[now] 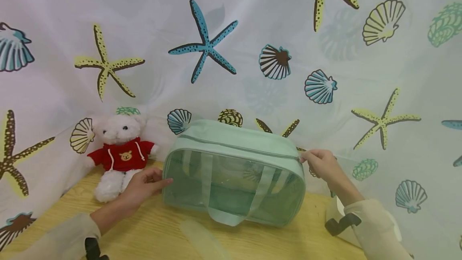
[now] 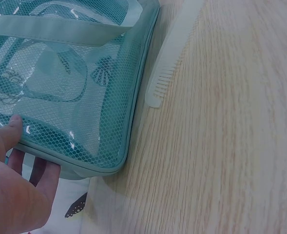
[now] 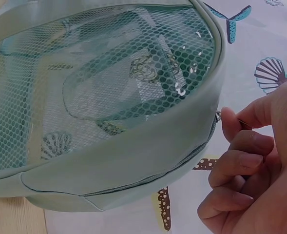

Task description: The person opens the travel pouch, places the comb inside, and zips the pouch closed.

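A mint-green wash bag (image 1: 234, 171) with clear mesh-patterned panels and strap handles stands on the wooden table. Its zipper (image 1: 242, 147) runs along the top and looks closed there. My left hand (image 1: 142, 187) holds the bag's left end, thumb on the front panel and fingers behind the edge, as the left wrist view shows. At the bag's upper right corner, my right hand (image 1: 323, 163) pinches the small zipper pull (image 3: 218, 116) between thumb and forefinger. The other fingers of that hand are curled. Through the panels I see only the bag's far side and the printed cloth.
A white teddy bear (image 1: 124, 157) in a red hoodie sits left of the bag, by my left hand. A pale comb (image 2: 170, 58) lies on the table in front. Under my right sleeve is a white object (image 1: 346, 228), partly hidden. Sea-print cloth (image 1: 238, 91) hangs behind.
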The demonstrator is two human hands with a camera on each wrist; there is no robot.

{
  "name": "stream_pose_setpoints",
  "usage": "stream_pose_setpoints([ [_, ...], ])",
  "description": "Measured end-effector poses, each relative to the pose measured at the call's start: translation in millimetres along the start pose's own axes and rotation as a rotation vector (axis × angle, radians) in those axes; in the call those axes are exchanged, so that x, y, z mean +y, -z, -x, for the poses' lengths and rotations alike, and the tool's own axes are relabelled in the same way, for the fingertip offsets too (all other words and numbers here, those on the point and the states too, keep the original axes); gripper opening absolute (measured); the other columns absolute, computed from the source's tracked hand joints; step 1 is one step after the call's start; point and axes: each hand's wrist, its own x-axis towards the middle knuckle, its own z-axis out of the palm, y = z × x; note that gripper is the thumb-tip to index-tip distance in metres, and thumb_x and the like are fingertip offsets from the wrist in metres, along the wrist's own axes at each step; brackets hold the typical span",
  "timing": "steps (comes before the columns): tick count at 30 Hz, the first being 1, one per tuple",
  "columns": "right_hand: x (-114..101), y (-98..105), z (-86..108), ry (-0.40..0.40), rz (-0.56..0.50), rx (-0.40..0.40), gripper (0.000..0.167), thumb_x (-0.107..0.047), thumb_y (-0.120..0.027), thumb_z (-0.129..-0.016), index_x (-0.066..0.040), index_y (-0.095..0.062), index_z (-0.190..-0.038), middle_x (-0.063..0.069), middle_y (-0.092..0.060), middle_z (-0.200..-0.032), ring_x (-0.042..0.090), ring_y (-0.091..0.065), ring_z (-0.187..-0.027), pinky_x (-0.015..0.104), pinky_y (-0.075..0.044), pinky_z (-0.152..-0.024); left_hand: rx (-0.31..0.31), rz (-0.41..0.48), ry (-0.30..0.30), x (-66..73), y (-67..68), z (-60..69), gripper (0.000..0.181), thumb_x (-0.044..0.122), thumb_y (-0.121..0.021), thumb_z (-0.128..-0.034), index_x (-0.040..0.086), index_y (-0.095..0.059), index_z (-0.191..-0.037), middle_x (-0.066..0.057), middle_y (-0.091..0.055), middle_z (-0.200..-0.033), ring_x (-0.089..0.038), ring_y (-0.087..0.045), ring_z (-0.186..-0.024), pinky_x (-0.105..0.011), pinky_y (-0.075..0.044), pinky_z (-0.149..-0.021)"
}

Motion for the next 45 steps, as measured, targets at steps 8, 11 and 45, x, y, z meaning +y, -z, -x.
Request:
stream_pose_setpoints([
  [8,0,0,0.5,-0.027,-0.012,-0.020,0.033,-0.031,-0.055,-0.105,-0.002,-0.069,-0.096,-0.008,-0.036,-0.048,0.010,-0.031,-0.048,0.029,-0.037,-0.052,0.003,-0.031,0.011,-2.1,-1.1,-0.4,0.020,0.035,-0.076,-0.0938,0.018,-0.066,-0.096,0.009,-0.060,-0.088,-0.009,-0.057,-0.092,-0.027,-0.057,-0.083],
  [11,0,0,2.0,-0.070,-0.017,-0.038,0.032,-0.029,-0.055,-0.105,-0.003,-0.069,-0.097,-0.009,-0.035,-0.047,0.010,-0.028,-0.046,0.028,-0.032,-0.047,-0.008,-0.030,0.020,-3.2,-3.1,2.5,0.019,0.034,-0.076,-0.0941,0.018,-0.067,-0.096,0.009,-0.059,-0.088,-0.010,-0.056,-0.090,-0.026,-0.057,-0.081],
  [45,-24,1,-6.6,-0.036,0.027,-0.110,0.035,-0.028,-0.049,-0.108,-0.002,-0.069,-0.097,-0.008,-0.031,-0.048,0.009,-0.021,-0.045,0.028,-0.026,-0.045,0.006,-0.048,-0.035,3.7,-1.7,6.0,0.023,0.032,-0.074,-0.0960,0.011,-0.065,-0.097,0.008,-0.058,-0.083,-0.010,-0.055,-0.085,-0.027,-0.054,-0.077],
])
